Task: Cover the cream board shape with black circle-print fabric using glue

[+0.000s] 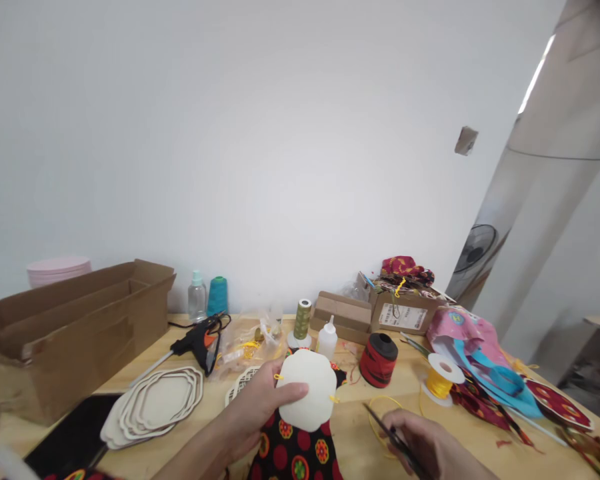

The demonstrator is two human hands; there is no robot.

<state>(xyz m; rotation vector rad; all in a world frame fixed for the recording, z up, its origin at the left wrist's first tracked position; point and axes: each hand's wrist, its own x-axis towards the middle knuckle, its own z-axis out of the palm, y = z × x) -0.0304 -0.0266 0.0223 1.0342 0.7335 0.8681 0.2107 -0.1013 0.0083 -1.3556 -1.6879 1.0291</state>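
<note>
My left hand (265, 407) grips a cream scalloped panel (313, 393), thumb on its face and fingers behind. Small yellow cord loops (335, 399) stick out at the panel's left and right edges. Black fabric with red and yellow flowers (300, 457) hangs or lies below the panel; whether it is joined to it I cannot tell. Lower right, my right hand (415, 437) is closed around a slim dark pointed tool (387, 430), its tip towards the upper left. A yellow cord (375, 413) curls on the table behind that tip, leading towards a white spool of yellow cord (440, 381).
Stacked pale wooden frames (153, 403) lie left, near a glue gun (197, 343) and long cardboard box (95, 333). Behind the panel stand a white squeeze bottle (327, 340), olive thread spool (303, 320) and red-black thread cone (379, 360). Fabric pieces (467, 333) crowd the right.
</note>
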